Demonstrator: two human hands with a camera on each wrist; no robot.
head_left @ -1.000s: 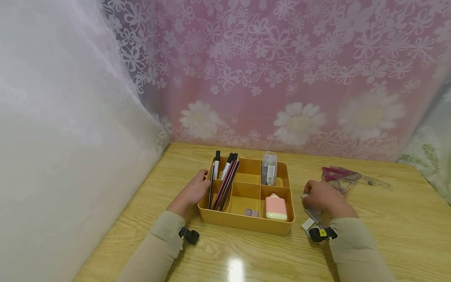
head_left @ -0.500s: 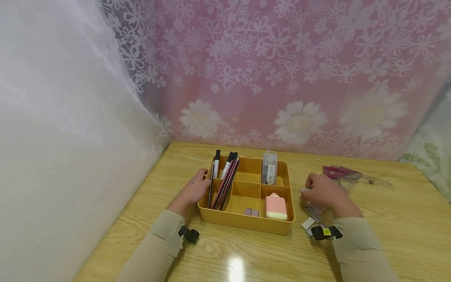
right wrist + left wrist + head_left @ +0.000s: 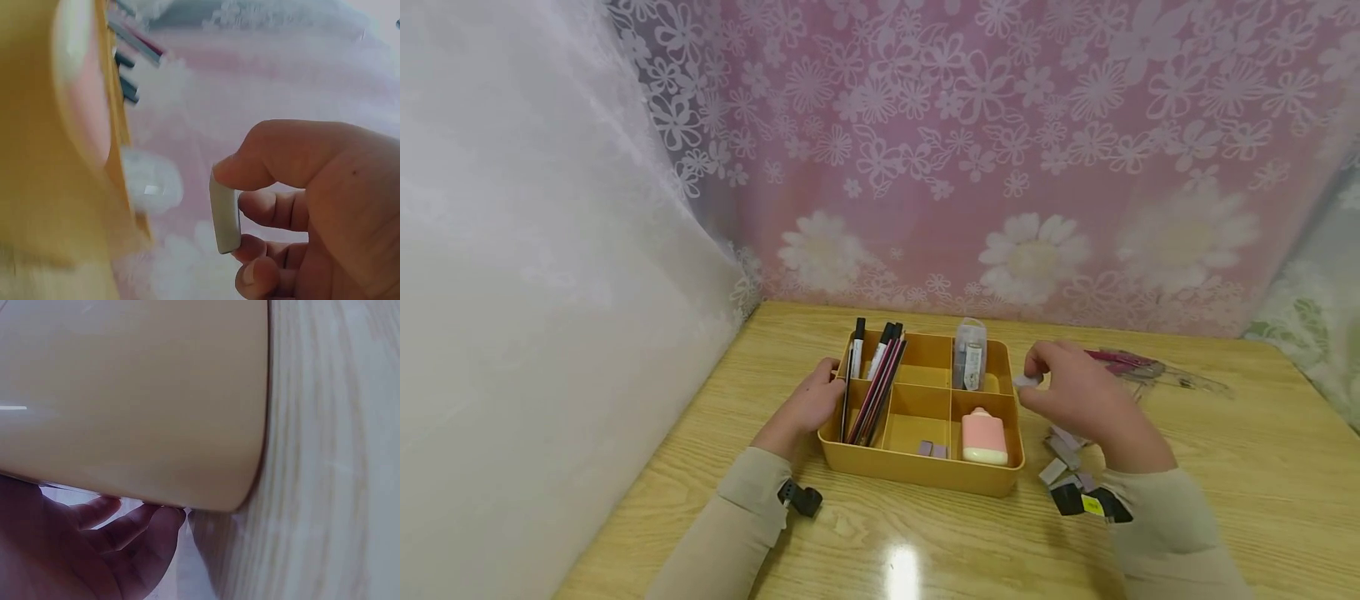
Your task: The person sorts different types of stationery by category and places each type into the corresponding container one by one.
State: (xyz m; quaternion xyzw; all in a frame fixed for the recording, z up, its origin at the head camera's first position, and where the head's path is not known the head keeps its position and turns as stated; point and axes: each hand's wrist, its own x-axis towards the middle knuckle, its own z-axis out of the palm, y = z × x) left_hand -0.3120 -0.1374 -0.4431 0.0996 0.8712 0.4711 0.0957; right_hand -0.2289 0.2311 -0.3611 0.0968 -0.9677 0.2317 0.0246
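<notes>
Right hand (image 3: 1086, 404) raised off the table, pinching a small pale grey eraser (image 3: 1027, 381) between thumb and fingertips; right wrist view shows the eraser (image 3: 225, 214) held edge-on, thumb on top, fingers curled beneath. Eraser sits at the fingertips, just beside the right rim of the yellow divided organizer tray (image 3: 925, 475) and above it.

Left hand (image 3: 808, 408) rests against the tray's left wall, fingers curled around its edge; left wrist view shows fingers (image 3: 134, 528) under the tray's lip.

Below the right hand: a few more small erasers (image 3: 1060, 454) on the wooden table (image 3: 1225, 467). Beyond it: clear and pink rulers (image 3: 1138, 367). Nearest tray compartment holds a pink correction-tape dispenser (image 3: 984, 437); pens and pencils (image 3: 872, 379) lie next to the left hand.
</notes>
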